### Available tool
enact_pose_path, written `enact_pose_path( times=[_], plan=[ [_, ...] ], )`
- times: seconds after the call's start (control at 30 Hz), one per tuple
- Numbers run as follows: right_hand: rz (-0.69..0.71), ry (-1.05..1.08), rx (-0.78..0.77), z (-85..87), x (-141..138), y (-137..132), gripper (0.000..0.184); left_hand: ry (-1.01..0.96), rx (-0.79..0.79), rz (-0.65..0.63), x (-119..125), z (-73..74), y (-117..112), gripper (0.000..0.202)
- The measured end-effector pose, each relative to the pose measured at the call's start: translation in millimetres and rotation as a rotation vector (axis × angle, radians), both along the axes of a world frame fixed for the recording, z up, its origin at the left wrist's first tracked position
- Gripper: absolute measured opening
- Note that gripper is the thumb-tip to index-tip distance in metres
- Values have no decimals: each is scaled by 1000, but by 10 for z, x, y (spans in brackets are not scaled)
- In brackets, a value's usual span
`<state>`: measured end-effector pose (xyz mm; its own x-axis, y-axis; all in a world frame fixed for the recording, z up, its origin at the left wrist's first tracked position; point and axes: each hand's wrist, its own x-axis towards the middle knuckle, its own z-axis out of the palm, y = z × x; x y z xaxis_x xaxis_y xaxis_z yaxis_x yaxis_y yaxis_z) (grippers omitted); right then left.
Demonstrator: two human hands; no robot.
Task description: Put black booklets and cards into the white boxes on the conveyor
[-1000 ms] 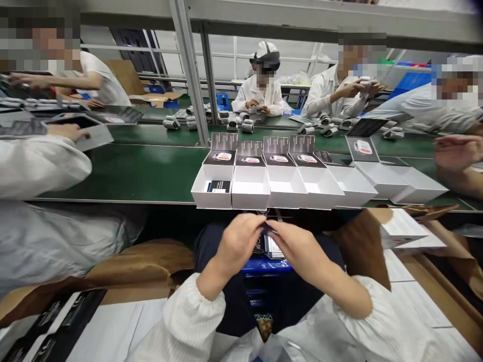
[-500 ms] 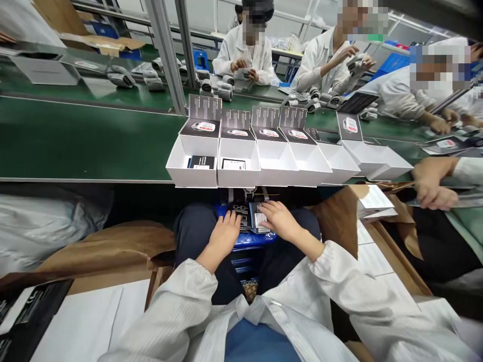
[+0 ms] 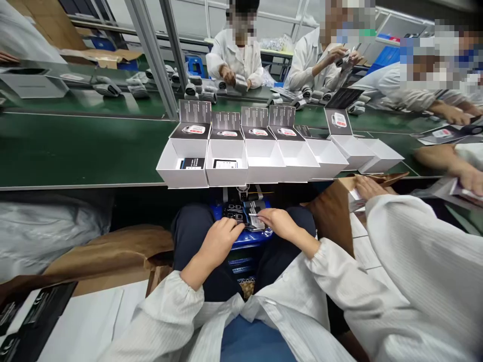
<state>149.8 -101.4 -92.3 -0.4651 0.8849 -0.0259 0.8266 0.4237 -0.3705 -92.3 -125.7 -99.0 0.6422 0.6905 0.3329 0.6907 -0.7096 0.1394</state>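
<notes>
In my lap sits a blue bin [image 3: 245, 239] holding a stack of small dark leaflets [image 3: 236, 211]. My left hand [image 3: 221, 240] rests on the stack's left side with its fingers curled against the leaflets. Pinched between the fingers of my right hand [image 3: 278, 223] is the edge of one leaflet [image 3: 254, 215] at the stack's right side. Just beyond, several open white boxes [image 3: 264, 163] stand in a row at the belt's near edge. The leftmost box [image 3: 183, 163] and the second box [image 3: 226, 163] each hold a dark card.
A green conveyor belt [image 3: 75, 151] runs across, with a metal post [image 3: 151, 55] rising from it. People in white coats work at the far side. A neighbour's sleeve [image 3: 422, 251] and hand [image 3: 370, 187] reach over a brown cardboard box [image 3: 332, 211] on my right.
My hands dropped from chest height into the blue bin. A dark card now lies in the second box. My right hand has pinched up a leaflet edge.
</notes>
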Motion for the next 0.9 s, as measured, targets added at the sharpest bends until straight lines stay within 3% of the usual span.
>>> enact_pose_path(
  times=[0.13,0.2,0.27,0.33,0.43,0.53,0.63,0.7,0.77,0.83,0.9],
  plan=[
    [79,225,119,533,-45,-329,30,-347,203,-103,191,464,45,27],
    [80,260,325,771,-52,-364,29,-532,298,-101,286,692,102,33],
    [-12,262,572,950,-33,-204,30,-683,383,-43,331,808,171,38],
    [-135,227,742,1066,19,111,31,-744,393,24,307,747,251,35],
    [-158,86,789,1108,113,564,29,-483,176,34,176,352,368,25],
    [-67,49,790,920,124,635,23,-17,-90,113,41,-133,407,46],
    [51,45,660,481,49,377,18,265,-234,176,11,-401,355,62],
    [110,-89,466,129,-10,186,15,330,-256,175,35,-436,314,56],
    [112,-255,297,-178,-57,58,24,337,-250,177,58,-412,290,49],
    [103,-355,209,-374,-85,0,29,332,-246,165,59,-380,280,44],
    [133,-380,183,-444,-99,-12,24,319,-234,161,36,-364,267,41]
  ],
)
